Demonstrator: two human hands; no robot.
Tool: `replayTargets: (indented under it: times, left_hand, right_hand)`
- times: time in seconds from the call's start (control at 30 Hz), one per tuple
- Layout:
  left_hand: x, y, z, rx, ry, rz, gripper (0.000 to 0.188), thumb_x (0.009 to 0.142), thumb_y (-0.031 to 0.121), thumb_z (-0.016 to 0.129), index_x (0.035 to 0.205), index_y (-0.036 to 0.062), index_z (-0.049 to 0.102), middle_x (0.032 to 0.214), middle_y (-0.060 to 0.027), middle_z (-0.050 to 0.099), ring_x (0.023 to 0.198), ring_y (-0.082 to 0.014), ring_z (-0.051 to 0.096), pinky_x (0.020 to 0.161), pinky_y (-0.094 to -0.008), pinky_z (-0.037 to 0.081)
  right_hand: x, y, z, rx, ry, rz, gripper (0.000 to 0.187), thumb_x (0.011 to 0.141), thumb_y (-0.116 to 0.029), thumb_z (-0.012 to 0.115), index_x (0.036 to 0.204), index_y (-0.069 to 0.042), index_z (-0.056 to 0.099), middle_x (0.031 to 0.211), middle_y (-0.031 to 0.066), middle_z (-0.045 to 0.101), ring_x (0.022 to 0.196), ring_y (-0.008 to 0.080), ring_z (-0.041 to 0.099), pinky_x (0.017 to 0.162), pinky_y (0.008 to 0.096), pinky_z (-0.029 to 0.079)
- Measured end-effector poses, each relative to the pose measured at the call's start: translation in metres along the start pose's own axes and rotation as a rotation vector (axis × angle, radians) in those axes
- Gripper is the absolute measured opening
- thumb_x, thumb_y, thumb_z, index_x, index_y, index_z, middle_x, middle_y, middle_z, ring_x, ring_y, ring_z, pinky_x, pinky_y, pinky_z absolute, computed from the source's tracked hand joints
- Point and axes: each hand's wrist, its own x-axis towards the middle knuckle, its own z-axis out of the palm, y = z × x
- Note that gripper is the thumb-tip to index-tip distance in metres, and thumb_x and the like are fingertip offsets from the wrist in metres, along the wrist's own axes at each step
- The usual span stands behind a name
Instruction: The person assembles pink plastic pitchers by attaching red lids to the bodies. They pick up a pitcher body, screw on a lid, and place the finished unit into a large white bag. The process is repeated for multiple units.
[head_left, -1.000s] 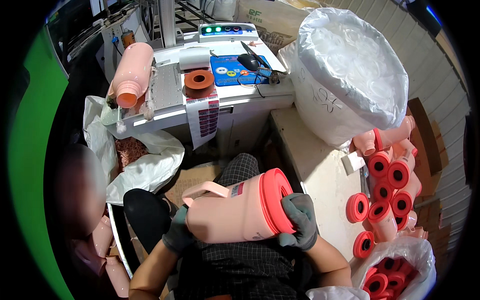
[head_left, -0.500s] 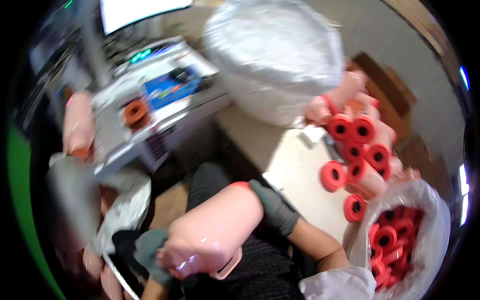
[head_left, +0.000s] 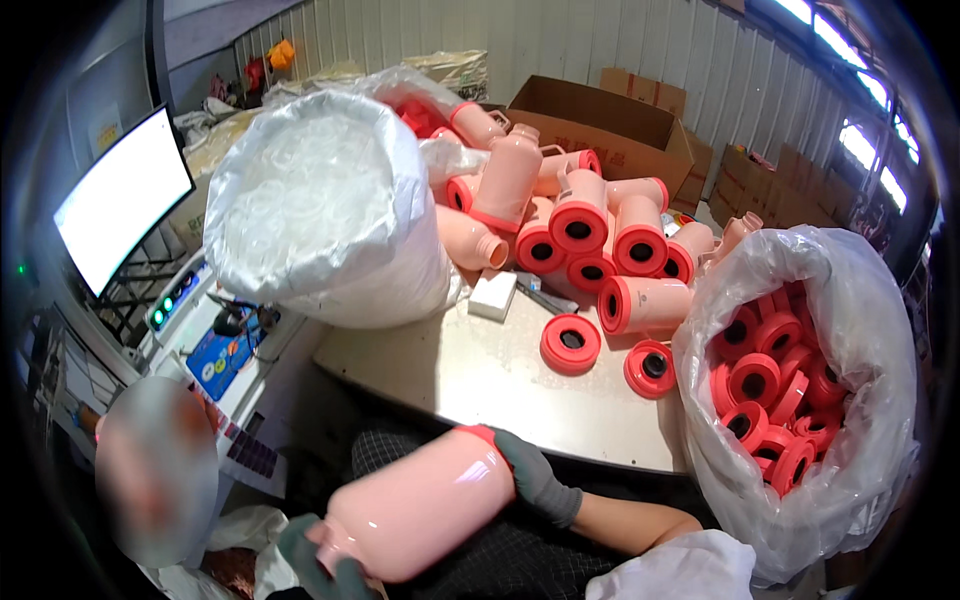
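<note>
A large glossy pink bottle (head_left: 420,505) lies slanted across my lap, held between both gloved hands. My left hand (head_left: 325,562), in a grey-green glove, is closed round its narrow neck at the lower left. At the other end, my right hand (head_left: 535,478) grips the red base, its fingers partly hidden behind the bottle. On the table edge beyond the right hand sit two loose red ring-shaped parts with black centres, one red ring (head_left: 570,344) flat and another red ring (head_left: 650,369) beside it.
More pink bottles (head_left: 510,170) with red bases are piled on the white table (head_left: 450,375). A white sack (head_left: 325,200) of clear rings stands at left, a plastic-lined bag (head_left: 800,260) of red rings at right. A small white block (head_left: 492,296) and a lit screen (head_left: 125,200) are also there.
My view has swung right and up, showing more of the table and pile. Both hands keep hold of the bottle; its handle, visible underneath before, is now out of sight.
</note>
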Motion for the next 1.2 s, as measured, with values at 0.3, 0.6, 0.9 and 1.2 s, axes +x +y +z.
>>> replayTargets:
  times: [0.3,0.6,0.9,1.2]
  left_hand:
    - [0.079,0.025,0.060,0.237,-0.246,0.590,0.076,0.085,0.017,0.082,0.149,0.0061,0.043,0.152,-0.0238,0.040,0.131,-0.0473,0.048,0.107,-0.0572,0.043]
    - [0.129,-0.004,0.175,0.033,-0.586,0.204,0.063,0.087,0.027,0.080,0.136,-0.0016,0.054,0.142,-0.0247,0.053,0.133,-0.0447,0.049,0.113,-0.0530,0.039]
    - [0.180,-0.106,0.342,0.286,-0.554,0.434,0.070,0.084,0.050,0.074,0.131,0.0011,0.057,0.137,-0.0235,0.054,0.134,-0.0455,0.044,0.113,-0.0590,0.031]
    - [0.178,-0.112,0.366,0.165,-0.567,0.330,0.070,0.083,0.049,0.077,0.131,0.0001,0.062,0.146,-0.0246,0.052,0.140,-0.0491,0.042,0.116,-0.0658,0.028]
  right_hand:
    - [0.059,-0.060,-0.204,0.368,0.387,-0.362,0.054,0.106,-0.031,0.058,0.150,-0.002,0.044,0.152,0.0107,0.050,0.138,0.0221,0.050,0.113,0.0400,0.045]
    - [0.165,-0.152,-0.428,0.570,0.987,-0.542,0.051,0.101,-0.037,0.066,0.137,-0.002,0.057,0.126,0.0085,0.067,0.118,0.0270,0.063,0.107,0.0418,0.048]
    - [0.292,-0.127,-0.291,-0.384,0.890,-0.735,0.038,0.098,-0.005,0.065,0.134,-0.001,0.054,0.114,0.0036,0.059,0.100,0.0111,0.056,0.091,0.0254,0.048]
    - [0.541,-0.143,-0.438,-1.222,0.668,0.183,0.056,0.081,-0.046,0.083,0.101,0.006,0.075,0.089,0.0195,0.073,0.082,0.0217,0.069,0.075,0.0382,0.054]
